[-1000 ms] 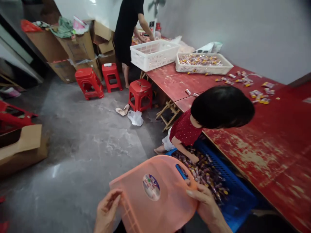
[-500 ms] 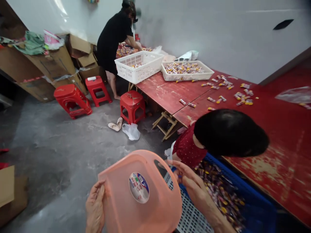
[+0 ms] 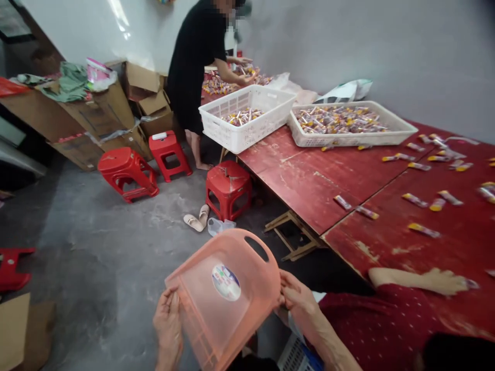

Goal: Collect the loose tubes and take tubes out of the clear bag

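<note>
Between my hands is a see-through orange plastic tray (image 3: 201,309), scoop-shaped, with a handle slot at its far end and an oval sticker on its floor. My left hand (image 3: 169,322) pinches its left edge, thumb on top. At the right rim, my right hand (image 3: 299,299) is closed on the tray's side, its fingertips partly hidden. The tray is held tilted above the floor, and its near end runs out of the picture. Below my right hand, part of a light-coloured perforated crate (image 3: 296,353) shows.
A red table (image 3: 286,159) bears scattered wrapped sweets (image 3: 423,230), a deep white basket (image 3: 247,136) and a shallow white one (image 3: 356,140). Beside me, a co-worker's hand (image 3: 444,282) touches a sweet. Another person (image 3: 195,67) works behind. Red stools (image 3: 228,180) and cardboard boxes (image 3: 104,116) stand left.
My right hand has come down from beside the handle slot and closed on the tray's right rim. The nearby co-worker appears lower right, arm now stretched over the table. My view has shifted.
</note>
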Available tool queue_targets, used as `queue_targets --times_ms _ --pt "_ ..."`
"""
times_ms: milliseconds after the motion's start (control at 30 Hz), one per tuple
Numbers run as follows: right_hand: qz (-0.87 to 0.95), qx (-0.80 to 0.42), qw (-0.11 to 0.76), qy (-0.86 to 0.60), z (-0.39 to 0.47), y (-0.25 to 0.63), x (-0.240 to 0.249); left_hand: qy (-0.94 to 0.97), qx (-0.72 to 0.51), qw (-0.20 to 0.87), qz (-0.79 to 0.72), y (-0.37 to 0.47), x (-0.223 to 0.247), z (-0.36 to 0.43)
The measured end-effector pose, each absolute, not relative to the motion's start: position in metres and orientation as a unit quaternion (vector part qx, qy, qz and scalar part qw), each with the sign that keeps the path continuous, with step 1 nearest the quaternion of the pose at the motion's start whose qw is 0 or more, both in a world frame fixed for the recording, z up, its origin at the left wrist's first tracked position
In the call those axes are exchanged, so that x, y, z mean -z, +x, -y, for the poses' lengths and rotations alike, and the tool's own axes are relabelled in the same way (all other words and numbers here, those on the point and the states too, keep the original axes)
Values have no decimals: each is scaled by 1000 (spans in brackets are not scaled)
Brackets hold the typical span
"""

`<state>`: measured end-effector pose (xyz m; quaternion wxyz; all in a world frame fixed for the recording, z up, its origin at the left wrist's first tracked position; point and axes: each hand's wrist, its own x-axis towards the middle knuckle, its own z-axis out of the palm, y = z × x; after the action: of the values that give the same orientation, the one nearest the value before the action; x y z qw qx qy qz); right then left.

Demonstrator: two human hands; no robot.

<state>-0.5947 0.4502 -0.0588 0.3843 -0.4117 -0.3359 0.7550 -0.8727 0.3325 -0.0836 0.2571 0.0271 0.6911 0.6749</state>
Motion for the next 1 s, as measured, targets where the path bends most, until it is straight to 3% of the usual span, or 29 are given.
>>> queue_targets --times_ms 167,300,367,467,533,633,733,900,1000 --pt "288 -719 425 -469 -506 -661 59 92 -677 317 -658 -894 79 -459" --pt "331 -569 495 -567 -598 -676 75 178 -666 342 -638 -862 70 -567" --pt "333 -497 501 -626 -657 -651 86 249 -609 421 -624 -836 64 -611" --pt "363 -436 472 -675 -743 -592 101 416 -418 520 -617 -799 51 -667" --pt "402 -396 445 -695 -792 -554 108 555 -342 439 -619 -776 41 -705" --pt "471 -326 408 -711 -852 -513 111 715 -379 179 -560 -733 29 -775" --pt "556 -250 371 -701 -890 -481 107 836 -338 16 -433 -675 28 -854" --pt "658 -138 301 -676 -899 -397 109 921 -114 -62 -367 -593 46 -943" --pt "683 -76 216 -694 -884 -337 123 906 -145 36 -395 -574 46 -961"
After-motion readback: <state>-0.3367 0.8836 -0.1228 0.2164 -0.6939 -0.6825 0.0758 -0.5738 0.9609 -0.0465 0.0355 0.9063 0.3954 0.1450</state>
